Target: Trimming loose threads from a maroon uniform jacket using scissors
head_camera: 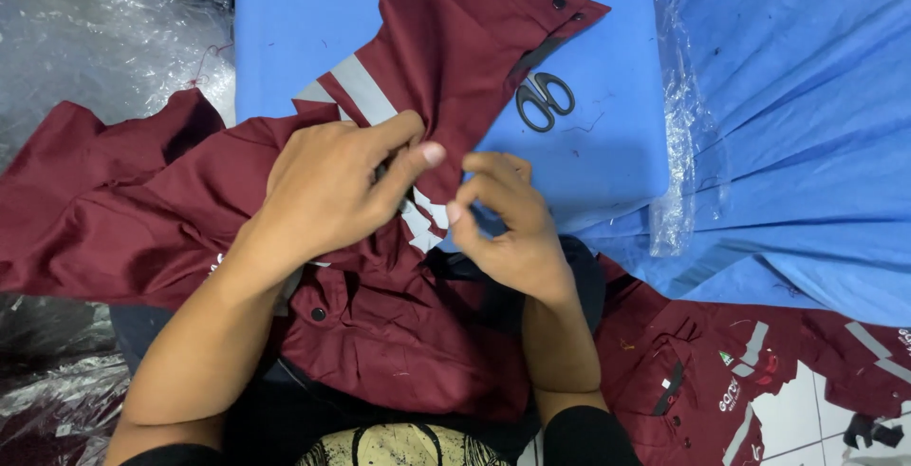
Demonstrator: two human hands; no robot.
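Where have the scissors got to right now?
In the head view, the black scissors lie closed on the blue pad, right of centre, beside the maroon garment and above the right hand.

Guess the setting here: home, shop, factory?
Likely a garment workshop, at a finishing or trimming spot. Both hands work a maroon work shirt with grey reflective strips on a blue padded board, small scissors beside it, more maroon shirts and plastic bags around.

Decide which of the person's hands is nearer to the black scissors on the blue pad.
Right. The right hand sits just below and left of the scissors, pinching the maroon garment. The left hand lies farther left, pressing the same garment.
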